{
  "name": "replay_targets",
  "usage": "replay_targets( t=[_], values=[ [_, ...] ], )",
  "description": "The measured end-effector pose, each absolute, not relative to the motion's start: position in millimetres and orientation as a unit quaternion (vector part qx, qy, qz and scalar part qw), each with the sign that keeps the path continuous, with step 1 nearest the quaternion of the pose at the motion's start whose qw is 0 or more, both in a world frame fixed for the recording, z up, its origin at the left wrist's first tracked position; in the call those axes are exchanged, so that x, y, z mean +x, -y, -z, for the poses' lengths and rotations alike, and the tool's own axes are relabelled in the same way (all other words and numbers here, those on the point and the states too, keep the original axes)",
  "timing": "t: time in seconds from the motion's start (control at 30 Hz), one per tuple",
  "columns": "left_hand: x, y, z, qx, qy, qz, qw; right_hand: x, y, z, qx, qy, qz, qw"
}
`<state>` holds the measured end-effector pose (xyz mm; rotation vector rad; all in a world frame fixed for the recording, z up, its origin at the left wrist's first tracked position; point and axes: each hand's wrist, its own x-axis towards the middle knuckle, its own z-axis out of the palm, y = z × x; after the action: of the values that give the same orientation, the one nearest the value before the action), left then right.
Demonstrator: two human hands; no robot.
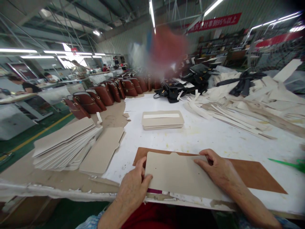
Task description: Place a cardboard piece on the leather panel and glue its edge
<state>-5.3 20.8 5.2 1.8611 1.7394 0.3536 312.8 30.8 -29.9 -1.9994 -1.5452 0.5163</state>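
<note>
A beige card panel (178, 175) lies flat at the near table edge, on top of a brown board (257, 173). My left hand (133, 187) grips the panel's left edge, thumb on top. My right hand (220, 170) rests palm down on the panel's upper right corner, fingers pressing it against the board.
A fanned pile of beige panels (64, 143) lies at the left, a neat small stack (162, 120) in the middle. Brown bags (105, 93) line the far left, black bags (176, 89) behind. Offcut strips (250, 105) heap at the right. A green tool (288, 163) lies far right. People work at distant tables.
</note>
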Motion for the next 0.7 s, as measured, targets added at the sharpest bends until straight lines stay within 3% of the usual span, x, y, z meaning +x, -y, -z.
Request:
replay_targets(
  t=[0.4,0.7],
  values=[
    [-2.1,-27.8,-4.4,0.707,-0.652,-0.111,0.250,314.2,-31.4,39.0,-0.767,0.577,-0.130,0.249],
    [-6.5,-31.1,-1.2,0.722,-0.647,-0.134,0.204,315.1,-31.7,40.3,-0.733,0.603,-0.109,0.295]
  ],
)
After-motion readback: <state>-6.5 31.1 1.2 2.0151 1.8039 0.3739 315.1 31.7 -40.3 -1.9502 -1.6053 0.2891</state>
